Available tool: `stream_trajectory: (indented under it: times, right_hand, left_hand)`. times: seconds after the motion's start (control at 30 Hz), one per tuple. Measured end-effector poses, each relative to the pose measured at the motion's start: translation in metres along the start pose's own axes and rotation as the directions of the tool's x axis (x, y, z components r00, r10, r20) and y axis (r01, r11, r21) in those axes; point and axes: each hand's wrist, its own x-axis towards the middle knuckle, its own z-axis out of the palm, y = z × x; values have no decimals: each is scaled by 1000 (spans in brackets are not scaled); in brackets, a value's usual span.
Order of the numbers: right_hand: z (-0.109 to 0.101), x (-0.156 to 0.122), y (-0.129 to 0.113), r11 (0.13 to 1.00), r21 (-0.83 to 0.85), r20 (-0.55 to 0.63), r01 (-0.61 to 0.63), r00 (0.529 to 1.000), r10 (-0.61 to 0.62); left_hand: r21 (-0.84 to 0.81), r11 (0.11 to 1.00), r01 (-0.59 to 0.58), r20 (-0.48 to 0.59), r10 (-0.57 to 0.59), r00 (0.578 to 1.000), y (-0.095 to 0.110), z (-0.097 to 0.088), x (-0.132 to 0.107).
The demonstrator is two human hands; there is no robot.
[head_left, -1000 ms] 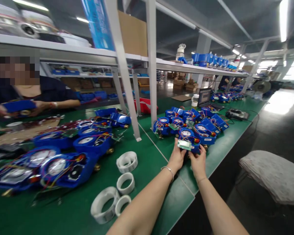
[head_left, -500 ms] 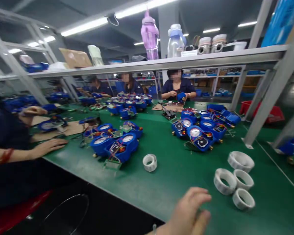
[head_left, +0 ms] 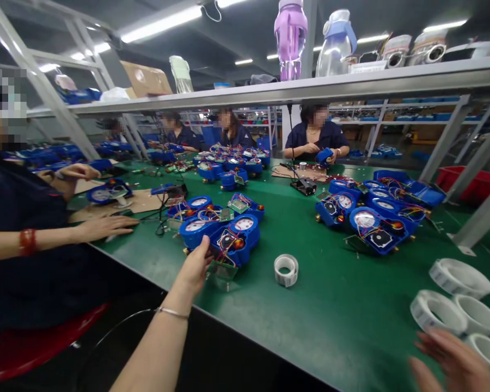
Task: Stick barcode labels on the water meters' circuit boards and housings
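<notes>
Head view. We look along a green table (head_left: 330,310) at which several people sit.

(a) The left hand (head_left: 196,267), with a thin bracelet (head_left: 172,312) on its wrist, is stretched out to the near side of a blue meter (head_left: 239,239). This meter is the closest one in a cluster of the same units, left of centre and near the table's front edge. We see the thumb raised against the meter's casing. The other fingers are hidden behind the back of the hand, so we cannot tell whether they grip it. A small green circuit board (head_left: 222,269) hangs by wires from the meter, just beside the hand.

(b) The right hand (head_left: 453,362) is blurred at the lower right corner. Its fingers are spread apart and hold nothing. It lies just beside a group of white tape rolls (head_left: 436,311).

(c) A single tape roll (head_left: 286,269) stands on the table between the two hands, near the meter.

(d) At the left, a co-worker's hand (head_left: 106,226) rests flat on the table. A metal shelf (head_left: 351,84) above carries a purple bottle (head_left: 291,32).
</notes>
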Motion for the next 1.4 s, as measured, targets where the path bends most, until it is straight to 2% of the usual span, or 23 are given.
stream_trajectory:
  times: [0.03,0.07,0.1,0.13,0.2,0.27,0.33,0.4,0.5,0.6,0.77,0.9,1.07,1.17,1.23,1.3,1.4]
  right_hand:
    - [17,0,-12,998,-22,105,57,993,-55]
    - [37,4,-24,991,-46,236,128,965,-113]
    - [61,11,-36,978,-67,369,199,915,-161]
    - [87,19,-47,957,-97,511,274,838,-188]
    - [137,39,-62,940,-104,596,325,777,-203]
    - [177,54,-69,924,-118,657,363,727,-202]
    - [201,62,-69,907,-124,707,403,677,-205]
    - [207,63,-64,889,-130,735,439,644,-211]
    - [184,57,-57,865,-162,735,475,643,-215]
    - [133,50,-50,843,-230,703,486,682,-202]
    - [40,33,-39,790,-408,590,457,793,-154]
    - [-6,18,-33,727,-552,479,409,869,-125]
    - [-35,11,-31,657,-674,373,338,923,-92]
    - [-47,11,-35,625,-724,313,292,946,-79]
    - [-50,7,-42,607,-749,253,267,961,-112]
    - [-47,-4,-49,652,-713,175,258,966,-190]
    - [-31,-32,-49,835,-479,27,271,955,-294]
  left_hand:
    - [-36,997,64,59,-62,996,1,3,2]
    - [-67,991,118,120,-110,987,3,5,2]
    - [-92,982,164,181,-146,973,5,7,2]
    - [-111,973,203,236,-172,956,7,8,2]
    - [-130,957,259,310,-209,927,11,8,3]
    - [-134,947,292,326,-236,915,12,6,3]
    - [-136,942,308,302,-257,918,9,4,-1]
    - [-140,939,314,276,-268,923,2,7,-12]
    - [-160,935,316,302,-259,918,-12,22,-42]
    - [-188,927,323,398,-229,888,-24,47,-80]
    - [-199,903,380,565,-211,798,-35,98,-135]
    - [-146,885,442,663,-244,708,-42,144,-165]
    - [-75,883,464,721,-273,637,-47,192,-187]
    - [-50,892,449,726,-277,630,-47,207,-192]
    - [-36,901,433,721,-277,635,-46,210,-193]
    - [-28,910,413,721,-268,639,-44,212,-194]
    - [-32,928,372,715,-239,657,-44,211,-196]
